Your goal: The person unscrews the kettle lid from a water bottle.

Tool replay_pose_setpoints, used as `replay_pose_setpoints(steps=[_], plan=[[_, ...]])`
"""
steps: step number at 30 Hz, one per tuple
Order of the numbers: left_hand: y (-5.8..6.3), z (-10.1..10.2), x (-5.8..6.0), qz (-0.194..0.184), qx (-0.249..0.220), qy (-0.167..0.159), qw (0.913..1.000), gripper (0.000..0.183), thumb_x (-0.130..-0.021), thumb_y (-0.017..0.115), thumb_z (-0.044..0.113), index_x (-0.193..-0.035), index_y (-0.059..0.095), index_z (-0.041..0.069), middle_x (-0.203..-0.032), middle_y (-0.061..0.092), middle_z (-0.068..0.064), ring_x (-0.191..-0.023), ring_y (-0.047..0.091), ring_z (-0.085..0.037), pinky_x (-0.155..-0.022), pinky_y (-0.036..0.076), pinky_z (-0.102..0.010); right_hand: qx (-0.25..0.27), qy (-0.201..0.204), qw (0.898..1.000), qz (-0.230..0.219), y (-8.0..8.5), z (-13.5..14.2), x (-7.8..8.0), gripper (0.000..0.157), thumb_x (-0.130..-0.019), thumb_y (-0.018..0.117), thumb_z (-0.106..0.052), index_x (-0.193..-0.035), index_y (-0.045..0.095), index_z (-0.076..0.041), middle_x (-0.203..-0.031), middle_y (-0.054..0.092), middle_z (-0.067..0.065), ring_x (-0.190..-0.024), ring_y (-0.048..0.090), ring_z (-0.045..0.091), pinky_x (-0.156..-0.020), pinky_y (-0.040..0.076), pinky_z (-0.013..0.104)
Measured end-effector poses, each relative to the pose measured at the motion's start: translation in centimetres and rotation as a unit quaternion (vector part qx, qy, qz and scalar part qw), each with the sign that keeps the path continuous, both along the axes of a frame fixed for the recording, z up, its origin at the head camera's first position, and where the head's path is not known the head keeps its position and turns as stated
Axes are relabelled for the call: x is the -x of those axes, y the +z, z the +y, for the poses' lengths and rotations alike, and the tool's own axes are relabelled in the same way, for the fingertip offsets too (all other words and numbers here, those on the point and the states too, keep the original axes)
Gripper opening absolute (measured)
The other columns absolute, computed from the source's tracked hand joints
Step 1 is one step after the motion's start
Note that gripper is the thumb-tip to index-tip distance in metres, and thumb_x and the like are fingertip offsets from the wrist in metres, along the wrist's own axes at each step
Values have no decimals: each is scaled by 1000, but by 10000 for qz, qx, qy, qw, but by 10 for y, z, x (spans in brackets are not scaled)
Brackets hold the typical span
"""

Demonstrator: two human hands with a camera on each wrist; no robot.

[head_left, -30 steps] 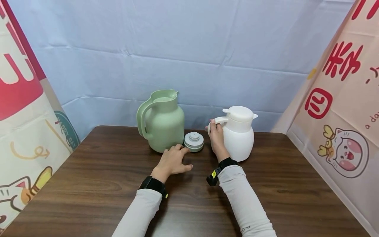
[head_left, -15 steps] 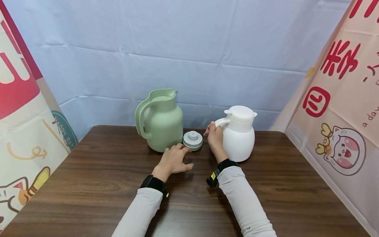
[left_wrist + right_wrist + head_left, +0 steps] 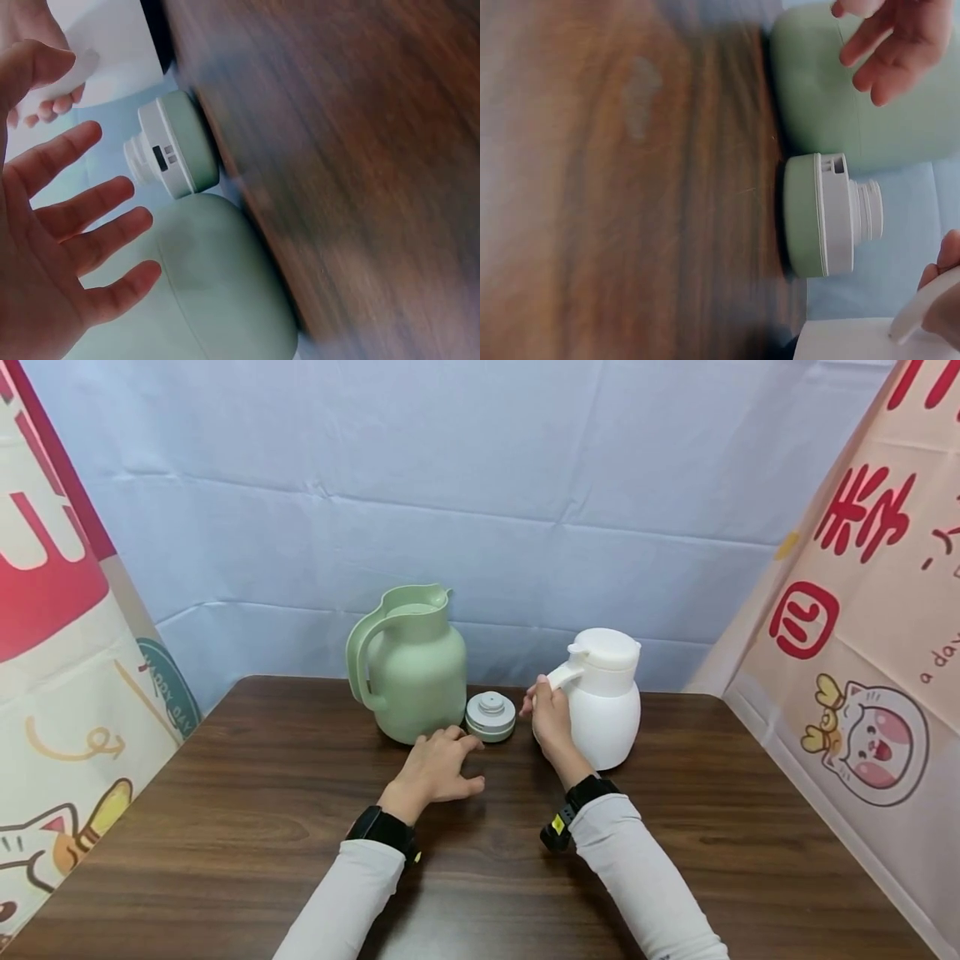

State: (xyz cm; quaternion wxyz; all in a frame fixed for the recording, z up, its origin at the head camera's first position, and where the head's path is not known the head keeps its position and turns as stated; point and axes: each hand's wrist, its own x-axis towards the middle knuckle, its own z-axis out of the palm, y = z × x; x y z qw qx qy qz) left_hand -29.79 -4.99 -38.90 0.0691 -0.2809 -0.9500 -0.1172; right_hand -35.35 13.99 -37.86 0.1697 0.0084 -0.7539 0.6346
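Note:
My right hand [image 3: 551, 718] grips the handle of a white jug [image 3: 606, 722] that stands upright with its lid on. In the right wrist view, fingers [image 3: 937, 262] curl round that white handle. My left hand [image 3: 437, 768] is held with spread fingers in front of a green jug [image 3: 423, 685], holding nothing. Between the two jugs sits a round stopper [image 3: 491, 717], with a pale grey top and a green base. The left wrist view shows its small raised neck and a dark slot in the side of the stopper [image 3: 169, 146].
The jugs stand near the far edge of a dark wooden table [image 3: 480, 877]. A pale blue cloth [image 3: 480, 502] hangs behind it. Printed cloths with cartoon cats flank both sides, the right one [image 3: 862, 693] running along the table's edge.
The white jug has turned on its base, so its handle points more toward me and its spout shows less. My right wrist shifted slightly right. The left hand stays in place.

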Motion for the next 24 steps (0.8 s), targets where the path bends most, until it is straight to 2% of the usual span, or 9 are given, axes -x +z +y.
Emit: replay_pose_setpoints(steps=[3, 8, 14, 20, 24], plan=[[1, -2, -3, 43, -47, -62, 10000, 47, -78, 58, 45, -118, 58, 21, -113, 52, -6, -99, 49, -24, -75, 42, -45, 120, 130, 9998, -58, 1, 2, -10, 45, -100, 27, -33, -89, 50, 4, -63, 48, 9, -72, 52, 40, -68, 49, 38], [6, -5, -10, 181, -89, -168, 9997, 48, -77, 58, 47, -117, 59, 21, -114, 54, -5, -99, 50, -24, -75, 42, -45, 395, 518, 9979, -64, 1, 8, -27, 44, -100, 28, -35, -81, 49, -1, -58, 49, 8, -61, 53, 31, -68, 48, 40], [14, -9, -16, 421, -214, -213, 9987, 47, -76, 59, 46, -115, 60, 19, -112, 55, -4, -98, 51, -23, -73, 42, -45, 538, 739, 9958, -16, -1, 18, -46, 47, -98, 31, -42, -77, 48, -3, -52, 48, 3, -56, 52, 27, -62, 46, 30], [17, -12, -25, 377, -247, -351, 9984, 45, -78, 58, 46, -115, 60, 20, -112, 55, -5, -98, 51, -23, -74, 41, -44, 783, 901, 9928, -10, 1, 28, -63, 44, -99, 33, -34, -69, 47, -5, -45, 46, 1, -47, 48, 20, -52, 46, 26], [17, -15, -31, 312, -303, -380, 9983, 45, -78, 59, 48, -114, 60, 21, -112, 55, -3, -99, 51, -22, -75, 41, -43, 945, 954, 9909, 33, -2, 36, -69, 47, -99, 32, -31, -60, 44, -7, -40, 42, 0, -39, 42, 19, -43, 42, 25]])
